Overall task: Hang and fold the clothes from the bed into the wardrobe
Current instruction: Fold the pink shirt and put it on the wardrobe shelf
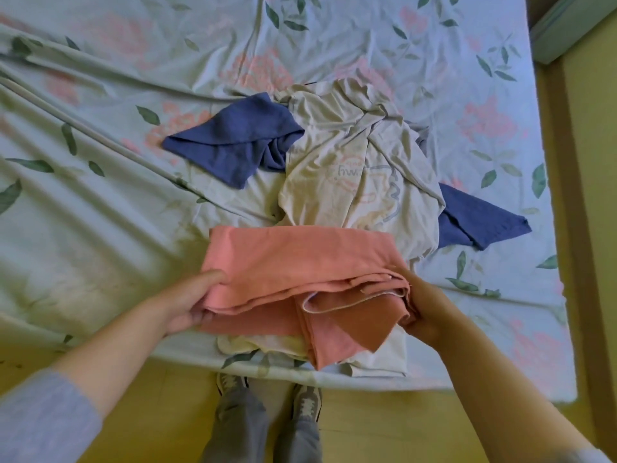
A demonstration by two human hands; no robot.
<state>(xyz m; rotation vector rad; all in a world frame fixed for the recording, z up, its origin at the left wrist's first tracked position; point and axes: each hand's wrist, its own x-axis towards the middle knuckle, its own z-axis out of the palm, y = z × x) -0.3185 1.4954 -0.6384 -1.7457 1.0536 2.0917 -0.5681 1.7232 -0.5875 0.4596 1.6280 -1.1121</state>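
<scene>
Both hands grip folded pink garment (293, 279); bed (100, 202).

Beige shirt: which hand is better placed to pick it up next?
Right, probably. The right hand grips the pink cloth just below the near edge of the beige shirt; the left hand grips the other end, off to one side of it. Either must let go first.

1. We are in a home bedroom: a bed (100, 95) under a pale floral sheet fills most of our view.
2. Everyday clothes (350, 155) lie crumpled on the bed, near its closest edge.
3. Below that edge we see a yellowish floor (384, 429) and our own shoes (305, 402), right against the bed.
</scene>
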